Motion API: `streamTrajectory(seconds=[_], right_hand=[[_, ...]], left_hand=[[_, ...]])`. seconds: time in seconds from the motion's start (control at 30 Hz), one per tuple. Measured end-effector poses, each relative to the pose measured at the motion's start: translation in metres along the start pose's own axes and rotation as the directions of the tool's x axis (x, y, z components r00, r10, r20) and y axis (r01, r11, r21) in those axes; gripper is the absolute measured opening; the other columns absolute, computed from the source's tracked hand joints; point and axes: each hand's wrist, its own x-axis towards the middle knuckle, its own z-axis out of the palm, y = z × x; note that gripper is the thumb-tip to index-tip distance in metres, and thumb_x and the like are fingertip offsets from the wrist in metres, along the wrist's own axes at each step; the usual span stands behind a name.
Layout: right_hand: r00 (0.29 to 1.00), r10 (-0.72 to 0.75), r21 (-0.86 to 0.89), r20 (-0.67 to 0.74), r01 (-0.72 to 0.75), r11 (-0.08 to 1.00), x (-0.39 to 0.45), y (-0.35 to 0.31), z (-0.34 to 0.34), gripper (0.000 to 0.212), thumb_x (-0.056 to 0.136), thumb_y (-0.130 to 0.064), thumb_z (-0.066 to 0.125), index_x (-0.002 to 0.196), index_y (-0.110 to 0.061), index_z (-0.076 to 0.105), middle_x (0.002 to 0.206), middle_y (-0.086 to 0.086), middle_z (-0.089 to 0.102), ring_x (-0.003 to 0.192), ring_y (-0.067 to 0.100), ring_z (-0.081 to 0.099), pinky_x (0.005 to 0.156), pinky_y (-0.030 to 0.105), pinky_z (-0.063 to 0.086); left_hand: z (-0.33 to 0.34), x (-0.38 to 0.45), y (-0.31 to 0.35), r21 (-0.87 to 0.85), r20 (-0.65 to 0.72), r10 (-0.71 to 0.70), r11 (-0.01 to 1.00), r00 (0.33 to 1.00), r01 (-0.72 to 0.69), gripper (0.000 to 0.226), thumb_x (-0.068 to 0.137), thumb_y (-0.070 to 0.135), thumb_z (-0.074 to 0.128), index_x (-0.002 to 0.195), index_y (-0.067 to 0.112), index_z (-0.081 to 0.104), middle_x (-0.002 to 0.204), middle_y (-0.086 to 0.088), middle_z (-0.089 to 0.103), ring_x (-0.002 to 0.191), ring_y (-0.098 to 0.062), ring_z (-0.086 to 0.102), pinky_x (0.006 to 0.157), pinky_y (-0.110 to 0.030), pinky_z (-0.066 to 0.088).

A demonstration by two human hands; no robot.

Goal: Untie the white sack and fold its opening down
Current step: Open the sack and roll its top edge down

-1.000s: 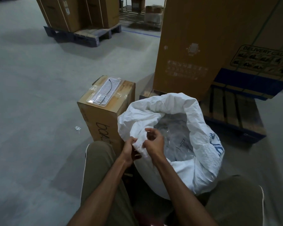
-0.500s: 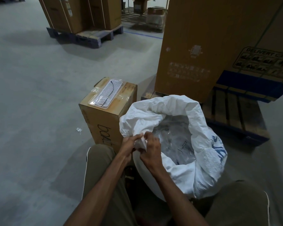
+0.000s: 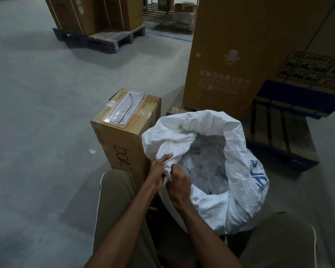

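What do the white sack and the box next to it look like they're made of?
White sack: probably woven plastic, matte, judging by stiff crinkled folds and blue print on its side.
Box: brown corrugated cardboard, dull finish, with clear glossy tape across the top.

Bare forearms; olive trousers (image 3: 116, 206), white side piping.

The white woven sack (image 3: 238, 190) stands open between the seated person's knees. Left of it, touching, stands a brown cardboard box (image 3: 124, 144) with a clear plastic tray (image 3: 124, 108) on top. Behind the sack a tall cardboard carton (image 3: 240, 45) sits on a wooden pallet (image 3: 278, 136).
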Motion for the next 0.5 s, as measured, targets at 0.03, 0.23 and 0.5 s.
streamTrajectory(seconds=[0.03,0.23,0.5], right_hand=[[0.999,-0.025,-0.068,0.027,0.027,0.997,0.001,0.001,0.000,0.032,0.073,-0.003,0.076,0.103,-0.009,0.069,0.077,0.007,0.070,0.059,0.028,0.068,0.048,0.036,0.053],[0.985,-0.126,-0.192,0.116,0.146,0.970,-0.006,0.007,-0.003,0.045,0.055,-0.004,0.085,0.095,-0.019,0.070,0.066,0.001,0.063,0.045,0.024,0.059,0.038,0.027,0.040],[0.986,-0.021,0.163,0.168,-0.007,0.987,0.008,0.016,-0.011,0.073,0.063,-0.036,0.076,0.127,-0.014,0.049,0.117,0.003,0.055,0.099,0.017,0.058,0.077,0.032,0.054]], left_hand=[[0.002,0.003,-0.006,0.132,-0.134,0.044,0.991,0.990,-0.026,0.092,0.055,0.055,0.091,0.129,0.010,0.061,0.111,-0.011,0.070,0.089,-0.023,0.069,0.078,-0.038,0.061],[0.007,0.004,-0.013,0.338,-0.275,0.173,0.938,0.946,-0.073,0.037,0.091,0.039,0.072,0.111,0.008,0.066,0.100,-0.005,0.072,0.098,-0.027,0.070,0.083,-0.039,0.059],[0.005,0.012,0.014,-0.234,0.040,-0.218,0.947,0.975,0.222,0.026,0.089,0.027,0.050,0.102,0.006,0.060,0.091,-0.014,0.061,0.077,-0.028,0.061,0.072,-0.041,0.051]])
